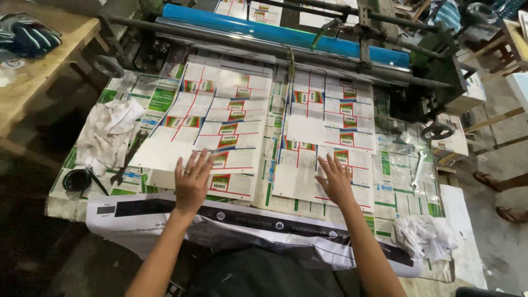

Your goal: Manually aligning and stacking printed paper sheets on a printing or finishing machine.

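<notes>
Left hand (192, 181) and right hand (335, 180) spread flat on printed sheets (231, 129) (loosely overlapped); uneven pressure could skew the stack.

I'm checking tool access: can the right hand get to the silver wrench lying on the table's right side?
Probably yes. The right hand lies flat on a printed sheet, and the wrench lies in the open farther right, with only flat sheets between them and nothing on top of it.

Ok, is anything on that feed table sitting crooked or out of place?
Yes. The left printed sheet under the left hand lies skewed, its lower edge slanting, while the right sheet under the right hand sits squarer. A crumpled white rag and a wrench also lie loose on the table.
</notes>
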